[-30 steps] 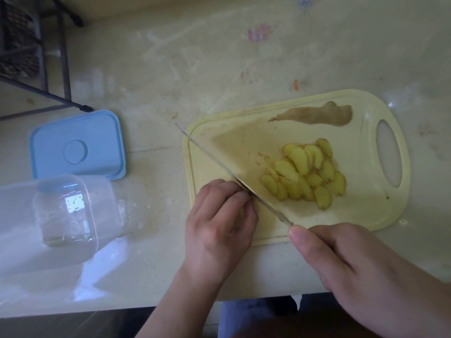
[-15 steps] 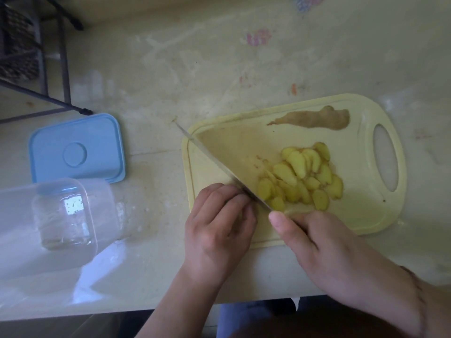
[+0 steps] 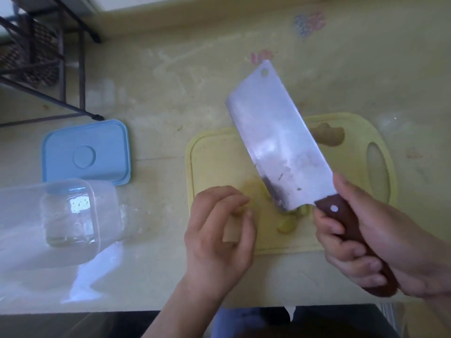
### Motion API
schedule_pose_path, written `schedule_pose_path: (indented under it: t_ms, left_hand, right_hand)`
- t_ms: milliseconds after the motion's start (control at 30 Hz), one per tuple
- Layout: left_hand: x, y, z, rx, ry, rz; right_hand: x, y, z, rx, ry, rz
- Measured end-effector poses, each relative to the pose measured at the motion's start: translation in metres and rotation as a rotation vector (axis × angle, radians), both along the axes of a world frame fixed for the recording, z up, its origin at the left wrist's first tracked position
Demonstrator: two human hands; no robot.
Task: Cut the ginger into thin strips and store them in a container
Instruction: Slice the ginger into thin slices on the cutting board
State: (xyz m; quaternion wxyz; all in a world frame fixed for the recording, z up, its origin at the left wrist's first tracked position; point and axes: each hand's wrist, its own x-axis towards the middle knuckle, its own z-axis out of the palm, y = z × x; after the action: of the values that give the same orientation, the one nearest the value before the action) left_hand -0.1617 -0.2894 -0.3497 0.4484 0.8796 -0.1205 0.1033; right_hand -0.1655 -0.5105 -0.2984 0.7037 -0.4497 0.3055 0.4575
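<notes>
Head view: I am looking down at a pale table [image 3: 170, 93] with a yellow board [image 3: 214, 162] lying on it. My right hand [image 3: 380, 242] is wrapping its fingers around the brown handle of the cleaver [image 3: 280, 147] and tilting the wide blade flat toward the camera, so the blade is covering most of the board's middle. A few ginger slices [image 3: 288, 224] are showing on the board just below the blade's heel, and a brownish piece of peel [image 3: 328, 136] is lying near the board's far edge, partly hidden by the blade. My left hand [image 3: 219, 235] is resting over the board's near left part with fingers loosely curled; I cannot tell whether the fingertips are pinching a slice. Left of the board, a clear container [image 3: 56, 220] is lying on its side, and a blue lid [image 3: 85, 152] is lying flat just beyond it, touching or nearly touching.
</notes>
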Motion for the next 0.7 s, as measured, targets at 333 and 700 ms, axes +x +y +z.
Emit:
schedule_pose_path:
  t_ms: [333, 700]
  left_hand:
    - [0.038, -0.033, 0.053, -1.275, 1.344, 0.109]
    - [0.040, -0.024, 0.040, -0.828, 1.060, 0.048]
  right_hand:
    - [-0.023, -0.014, -0.036, 0.834, 0.223, -0.212]
    - [-0.028, -0.050, -0.032, 0.773, 0.234, -0.351]
